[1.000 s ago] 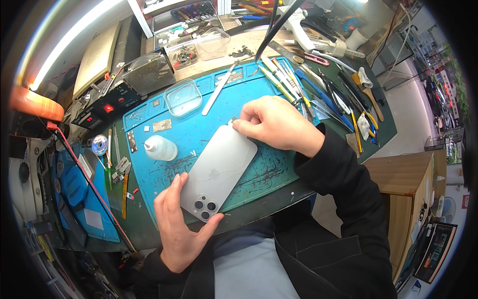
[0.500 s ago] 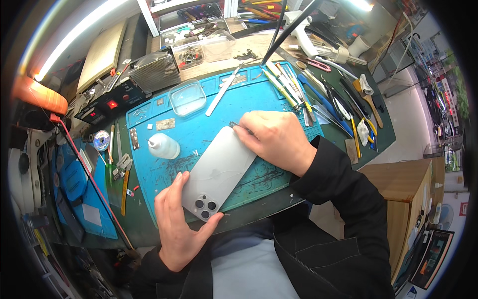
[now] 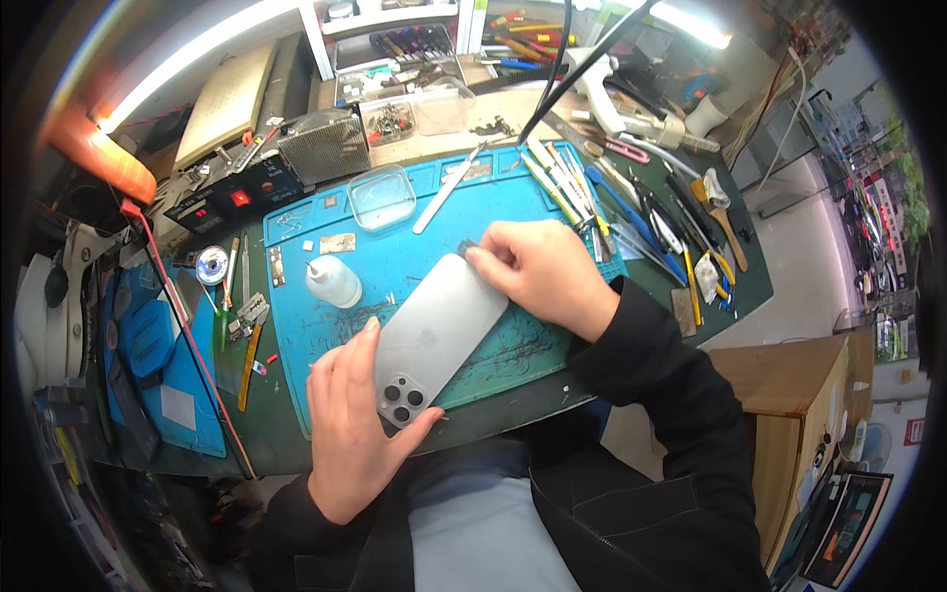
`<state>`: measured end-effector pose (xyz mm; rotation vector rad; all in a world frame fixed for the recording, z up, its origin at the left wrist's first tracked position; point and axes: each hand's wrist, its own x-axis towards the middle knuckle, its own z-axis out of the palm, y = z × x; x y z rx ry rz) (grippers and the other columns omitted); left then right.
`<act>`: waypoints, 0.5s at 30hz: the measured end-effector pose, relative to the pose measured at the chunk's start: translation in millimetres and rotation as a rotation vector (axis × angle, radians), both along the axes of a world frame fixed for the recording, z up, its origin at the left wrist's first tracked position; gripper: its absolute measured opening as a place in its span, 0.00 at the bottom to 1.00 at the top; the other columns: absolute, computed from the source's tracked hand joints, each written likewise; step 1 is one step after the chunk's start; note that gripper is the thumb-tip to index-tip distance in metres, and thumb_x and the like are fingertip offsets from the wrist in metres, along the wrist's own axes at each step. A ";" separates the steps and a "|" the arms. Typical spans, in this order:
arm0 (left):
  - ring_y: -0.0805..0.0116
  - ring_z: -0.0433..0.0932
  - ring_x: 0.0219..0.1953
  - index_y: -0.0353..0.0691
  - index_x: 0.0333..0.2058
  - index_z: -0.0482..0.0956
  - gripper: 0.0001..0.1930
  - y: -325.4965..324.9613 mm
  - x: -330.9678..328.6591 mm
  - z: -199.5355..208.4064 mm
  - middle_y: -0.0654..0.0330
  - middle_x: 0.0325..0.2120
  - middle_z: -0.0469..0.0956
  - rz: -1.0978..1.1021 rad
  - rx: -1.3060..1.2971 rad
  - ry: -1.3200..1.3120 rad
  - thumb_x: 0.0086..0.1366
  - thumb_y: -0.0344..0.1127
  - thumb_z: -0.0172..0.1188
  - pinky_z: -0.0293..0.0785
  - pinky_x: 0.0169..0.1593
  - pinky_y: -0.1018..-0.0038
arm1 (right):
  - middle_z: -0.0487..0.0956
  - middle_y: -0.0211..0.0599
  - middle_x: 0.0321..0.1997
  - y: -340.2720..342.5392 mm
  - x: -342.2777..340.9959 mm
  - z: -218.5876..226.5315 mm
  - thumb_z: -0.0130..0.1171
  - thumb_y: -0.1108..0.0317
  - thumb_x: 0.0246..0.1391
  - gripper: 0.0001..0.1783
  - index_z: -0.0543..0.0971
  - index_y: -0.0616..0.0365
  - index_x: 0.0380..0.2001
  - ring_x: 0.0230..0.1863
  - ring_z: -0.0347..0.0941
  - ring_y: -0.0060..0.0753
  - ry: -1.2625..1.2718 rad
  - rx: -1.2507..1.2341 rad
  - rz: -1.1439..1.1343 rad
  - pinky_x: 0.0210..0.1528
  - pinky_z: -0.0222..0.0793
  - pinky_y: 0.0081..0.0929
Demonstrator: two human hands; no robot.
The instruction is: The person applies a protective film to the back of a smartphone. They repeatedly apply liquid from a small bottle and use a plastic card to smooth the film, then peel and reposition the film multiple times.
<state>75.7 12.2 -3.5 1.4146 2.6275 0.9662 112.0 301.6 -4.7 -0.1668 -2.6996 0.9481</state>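
Observation:
A silver smartphone (image 3: 444,321) lies back up and slantwise on the blue work mat (image 3: 414,276), its camera block toward me. My left hand (image 3: 350,414) grips the camera end, fingers along the left edge and thumb at the lower right corner. Over the far end my right hand (image 3: 538,266) is closed in a pinch on a small dark piece (image 3: 467,249), which sits at the phone's upper corner. Most of that piece is hidden by the fingers. A white squeeze bottle (image 3: 333,282) stands left of the phone.
Beyond the phone are a clear plastic tub (image 3: 383,199) and a metal spatula-like blade (image 3: 449,189). Tweezers, pens and brushes crowd the right, near a wooden-handled brush (image 3: 725,217). A solder spool (image 3: 212,265) lies left, by a yellow knife (image 3: 253,367). A powered box (image 3: 237,197) stands behind.
The whole view has shifted slightly. My left hand still holds the camera end; my right hand stays at the far corner, with the dark piece showing a little more.

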 end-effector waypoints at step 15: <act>0.44 0.72 0.65 0.35 0.70 0.68 0.52 -35.2 -33.2 1.9 0.49 0.68 0.73 -0.019 -0.003 -0.030 0.48 0.42 0.83 0.72 0.67 0.56 | 0.81 0.36 0.38 0.3 25.6 12.7 0.72 0.74 0.56 0.08 0.83 0.57 0.38 0.37 0.81 0.40 0.205 0.201 0.320 0.37 0.78 0.32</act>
